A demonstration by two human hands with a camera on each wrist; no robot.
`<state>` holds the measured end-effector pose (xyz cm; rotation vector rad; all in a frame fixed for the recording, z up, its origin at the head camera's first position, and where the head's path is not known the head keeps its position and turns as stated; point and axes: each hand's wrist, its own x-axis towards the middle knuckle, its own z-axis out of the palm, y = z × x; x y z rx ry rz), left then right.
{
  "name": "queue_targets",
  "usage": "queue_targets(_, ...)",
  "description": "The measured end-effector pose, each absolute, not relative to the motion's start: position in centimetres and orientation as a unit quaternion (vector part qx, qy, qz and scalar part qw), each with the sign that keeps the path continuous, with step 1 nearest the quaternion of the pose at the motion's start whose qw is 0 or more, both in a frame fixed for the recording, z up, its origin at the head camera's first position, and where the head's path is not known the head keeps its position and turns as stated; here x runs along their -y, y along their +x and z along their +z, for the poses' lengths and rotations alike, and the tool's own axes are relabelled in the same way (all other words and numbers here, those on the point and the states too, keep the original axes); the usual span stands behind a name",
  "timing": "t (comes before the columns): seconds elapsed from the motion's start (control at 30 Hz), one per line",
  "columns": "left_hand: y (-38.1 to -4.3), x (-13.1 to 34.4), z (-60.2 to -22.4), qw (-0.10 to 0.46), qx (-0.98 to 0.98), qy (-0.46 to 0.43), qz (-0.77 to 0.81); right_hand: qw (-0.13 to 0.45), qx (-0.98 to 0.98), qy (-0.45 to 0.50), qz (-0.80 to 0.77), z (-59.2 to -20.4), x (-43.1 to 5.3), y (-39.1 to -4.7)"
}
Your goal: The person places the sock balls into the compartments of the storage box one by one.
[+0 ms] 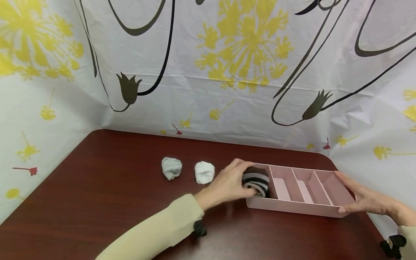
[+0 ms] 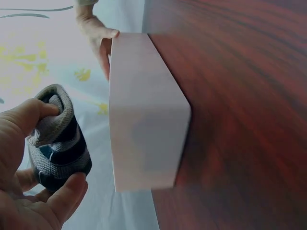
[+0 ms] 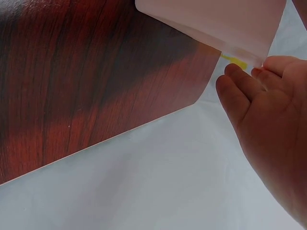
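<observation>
My left hand point(image 1: 225, 184) holds a rolled-up striped sock point(image 1: 256, 180), brown, grey and black, at the leftmost compartment of a pink divided box point(image 1: 292, 207). In the left wrist view the rolled sock point(image 2: 60, 143) sits between thumb and fingers, beside the top of the box wall point(image 2: 144, 115). My right hand point(image 1: 368, 198) grips the right end of the box, thumb at the front corner and fingers toward the back corner. In the right wrist view, the right hand's point(image 3: 273, 105) fingertips are at the box's end point(image 3: 225, 19).
Two more rolled socks, a light grey one point(image 1: 171, 168) and a white one point(image 1: 204, 172), lie left of the box on the dark red-brown table point(image 1: 97, 187). Behind the table hangs a white patterned sheet point(image 1: 182, 54). Thin dividers split the box into several compartments.
</observation>
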<state>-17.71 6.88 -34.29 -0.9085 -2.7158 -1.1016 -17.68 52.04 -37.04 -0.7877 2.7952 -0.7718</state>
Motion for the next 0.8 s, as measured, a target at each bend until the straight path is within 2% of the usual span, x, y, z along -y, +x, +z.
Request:
queue_targets(0.27, -19.1, -12.4, -33.6, 0.031, 0.902, -0.287, -0.320, 0.055, -0.926, -0.269, -0.258, -37.0, -52.1, -17.5)
queue_targets(0.43, -19.3, -15.2, -33.6, 0.058, 0.908, -0.297, -0.290, 0.053, -0.924, -0.277, -0.258, -36.9, -52.1, -17.6)
queue_targets(0.6, -19.1, -17.4, -33.5, 0.078, 0.911, -0.309, -0.263, 0.060, -0.926, -0.269, -0.258, -36.8, -51.8, -17.6)
queue_targets(0.8, -19.2, -19.1, -33.7, 0.069, 0.926, -0.302, -0.216, 0.065, -0.924, -0.269, -0.266, -36.8, -51.9, -17.3)
